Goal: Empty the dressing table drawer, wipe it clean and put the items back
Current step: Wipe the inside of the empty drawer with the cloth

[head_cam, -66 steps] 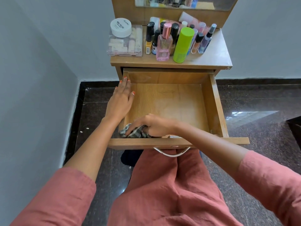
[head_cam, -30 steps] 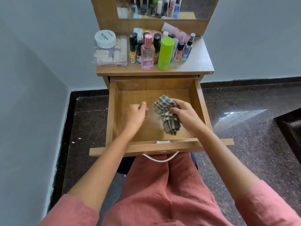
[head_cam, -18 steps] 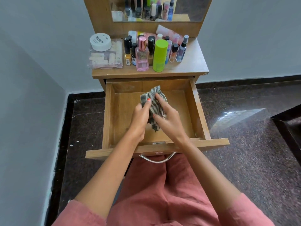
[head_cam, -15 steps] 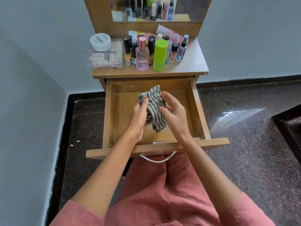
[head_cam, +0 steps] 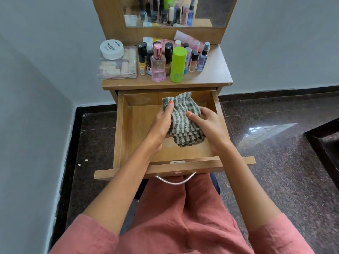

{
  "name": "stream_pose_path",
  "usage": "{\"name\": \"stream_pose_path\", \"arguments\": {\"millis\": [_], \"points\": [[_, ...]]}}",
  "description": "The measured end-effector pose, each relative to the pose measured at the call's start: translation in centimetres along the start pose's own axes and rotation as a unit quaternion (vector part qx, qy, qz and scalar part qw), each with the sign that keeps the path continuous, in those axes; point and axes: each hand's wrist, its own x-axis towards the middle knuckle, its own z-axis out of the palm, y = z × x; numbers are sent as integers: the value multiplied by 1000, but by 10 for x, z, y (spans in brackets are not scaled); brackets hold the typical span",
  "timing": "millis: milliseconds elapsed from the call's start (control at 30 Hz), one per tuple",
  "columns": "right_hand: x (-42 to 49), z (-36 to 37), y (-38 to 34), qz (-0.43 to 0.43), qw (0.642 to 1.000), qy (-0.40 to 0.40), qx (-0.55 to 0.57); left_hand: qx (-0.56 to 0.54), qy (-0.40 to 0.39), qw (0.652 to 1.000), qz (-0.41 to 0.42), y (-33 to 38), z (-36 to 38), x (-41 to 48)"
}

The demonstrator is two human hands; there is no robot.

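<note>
The wooden drawer of the dressing table is pulled out over my lap, and nothing lies on its bare bottom. Above it I hold a grey-and-white striped cloth, folded into layers. My left hand pinches the cloth's upper left corner, thumb on top. My right hand grips its right side, thumb pressed on the front. The cosmetics stand on the table top: a pink perfume bottle, a green can, several small nail polish and spray bottles, a clear box with a white jar on it.
A mirror rises behind the bottles. A grey wall closes in on the left and behind. The dark polished stone floor spreads to the right, with a dark piece of furniture at the right edge. The drawer's metal handle hangs over my knees.
The cloth was lifted from the drawer's front left corner into the air. My left hand left the drawer's side and took hold of the cloth too. Both hands folded it flatter.
</note>
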Motion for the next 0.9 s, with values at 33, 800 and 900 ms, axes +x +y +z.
{"name": "stream_pose_path", "arguments": {"millis": [33,800,900], "points": [[1,-2,-1,-15,1000,19,-2,6,-7,1000,-7,3,3,2],[140,-90,-65,-169,941,219,-195,286,80,934,198,84,142,112],[154,-88,-64,-170,939,200,-220,319,101,922,193,83,146,124]]}}
